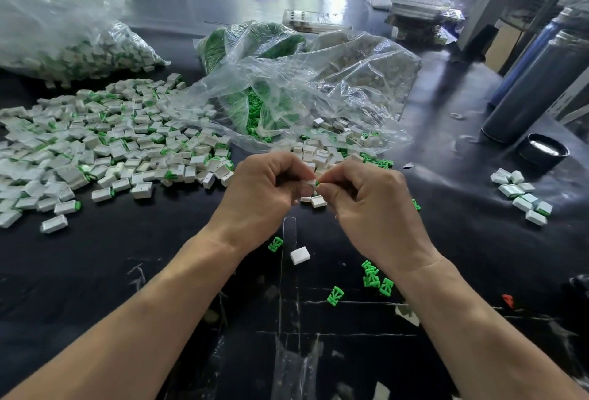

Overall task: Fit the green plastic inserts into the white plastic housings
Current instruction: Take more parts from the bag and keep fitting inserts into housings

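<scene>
Head view: left hand [267, 189] pinches white housing [309, 183] (mostly hidden); right hand [366, 202] pinches green insert [317, 183].

Even, fairly bright overhead light. Glare streaks lie on the far part of the dark table [318, 7] and on the clear bags [318, 81]. Soft, weak shadows fall under the hands. The centre is sharp; the bag at upper left [47, 17] and the cylinders [541, 81] at right are smeared. Wide-angle distortion bends lines near the edges.

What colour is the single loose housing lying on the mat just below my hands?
White; the loose housing shows clearly in the head view.
</scene>
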The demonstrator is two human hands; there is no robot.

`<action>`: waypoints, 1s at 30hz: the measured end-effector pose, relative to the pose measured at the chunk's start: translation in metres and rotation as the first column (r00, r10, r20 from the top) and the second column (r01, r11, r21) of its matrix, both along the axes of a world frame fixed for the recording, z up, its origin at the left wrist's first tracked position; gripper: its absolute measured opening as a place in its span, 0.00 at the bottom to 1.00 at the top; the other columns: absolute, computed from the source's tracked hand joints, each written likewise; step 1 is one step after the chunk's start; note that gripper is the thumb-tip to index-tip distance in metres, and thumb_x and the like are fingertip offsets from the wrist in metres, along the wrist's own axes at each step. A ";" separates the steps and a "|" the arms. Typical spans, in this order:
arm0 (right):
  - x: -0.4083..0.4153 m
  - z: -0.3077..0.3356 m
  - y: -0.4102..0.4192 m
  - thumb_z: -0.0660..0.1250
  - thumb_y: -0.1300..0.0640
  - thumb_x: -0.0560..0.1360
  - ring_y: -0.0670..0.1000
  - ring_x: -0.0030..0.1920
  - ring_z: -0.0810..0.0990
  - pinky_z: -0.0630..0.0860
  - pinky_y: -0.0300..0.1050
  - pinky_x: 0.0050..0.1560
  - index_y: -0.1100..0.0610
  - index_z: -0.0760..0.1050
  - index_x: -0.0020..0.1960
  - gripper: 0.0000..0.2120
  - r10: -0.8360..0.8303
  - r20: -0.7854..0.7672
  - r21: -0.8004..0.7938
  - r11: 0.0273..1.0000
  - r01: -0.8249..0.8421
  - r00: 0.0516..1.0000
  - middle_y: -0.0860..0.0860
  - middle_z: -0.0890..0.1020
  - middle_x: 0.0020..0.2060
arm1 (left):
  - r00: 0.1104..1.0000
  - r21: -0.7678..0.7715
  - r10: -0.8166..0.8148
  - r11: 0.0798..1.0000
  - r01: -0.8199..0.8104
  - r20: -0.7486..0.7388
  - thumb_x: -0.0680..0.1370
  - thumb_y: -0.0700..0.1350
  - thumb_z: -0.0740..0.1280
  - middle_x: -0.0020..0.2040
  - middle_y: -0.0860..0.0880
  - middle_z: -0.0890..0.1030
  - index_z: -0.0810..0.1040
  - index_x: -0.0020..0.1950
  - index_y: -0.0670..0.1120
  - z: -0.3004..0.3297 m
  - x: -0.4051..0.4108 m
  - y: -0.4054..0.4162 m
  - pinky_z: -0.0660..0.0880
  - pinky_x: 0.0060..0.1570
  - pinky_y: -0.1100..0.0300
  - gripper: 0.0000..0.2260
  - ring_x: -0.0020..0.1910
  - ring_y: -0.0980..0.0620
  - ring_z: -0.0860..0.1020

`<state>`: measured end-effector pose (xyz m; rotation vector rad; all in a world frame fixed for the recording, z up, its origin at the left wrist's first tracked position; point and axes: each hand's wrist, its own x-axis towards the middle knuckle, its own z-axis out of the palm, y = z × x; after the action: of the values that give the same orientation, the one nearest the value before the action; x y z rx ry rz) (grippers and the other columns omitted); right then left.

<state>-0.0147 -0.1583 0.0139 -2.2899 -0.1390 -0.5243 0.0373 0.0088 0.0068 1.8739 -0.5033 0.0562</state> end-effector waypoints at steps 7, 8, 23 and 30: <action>-0.002 -0.001 0.005 0.76 0.62 0.75 0.50 0.38 0.80 0.76 0.46 0.43 0.57 0.86 0.45 0.02 -0.045 0.024 -0.062 0.997 0.047 0.999 0.48 0.84 0.37 | 0.997 0.101 0.017 0.995 -0.025 0.072 0.74 0.33 0.74 0.36 0.59 0.83 0.86 0.44 0.49 0.001 -0.002 0.000 0.77 0.39 0.65 0.11 0.36 0.61 0.80; -0.002 -0.001 0.006 0.76 0.62 0.75 0.50 0.38 0.80 0.76 0.45 0.44 0.57 0.86 0.45 0.02 -0.054 0.035 -0.075 0.996 0.057 0.998 0.48 0.84 0.37 | 0.996 0.113 0.018 0.993 -0.027 0.084 0.74 0.33 0.74 0.36 0.58 0.84 0.86 0.45 0.49 0.001 -0.003 0.000 0.78 0.39 0.63 0.11 0.36 0.61 0.81; 0.010 -0.009 0.000 0.70 0.55 0.82 0.49 0.27 0.78 0.75 0.41 0.27 0.56 0.84 0.45 0.09 0.089 -0.105 0.600 0.800 -0.008 0.990 0.54 0.84 0.34 | 0.970 -0.233 -0.056 0.973 -0.001 -0.239 0.76 0.33 0.73 0.37 0.49 0.82 0.83 0.45 0.42 -0.001 0.001 -0.005 0.76 0.39 0.63 0.05 0.36 0.54 0.77; 0.009 -0.015 0.012 0.51 0.31 0.81 0.52 0.25 0.73 0.66 0.41 0.21 0.56 0.83 0.35 0.37 0.197 -0.340 0.640 0.765 0.072 0.920 0.56 0.82 0.30 | 0.914 -0.345 -0.233 0.932 0.113 -0.331 0.79 0.34 0.69 0.36 0.38 0.78 0.78 0.52 0.33 -0.002 -0.007 -0.014 0.77 0.43 0.59 0.05 0.36 0.45 0.76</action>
<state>-0.0061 -0.1459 -0.0013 -1.6478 0.1469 -0.0385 0.0306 -0.0056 0.0044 1.4678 -0.3738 -0.3138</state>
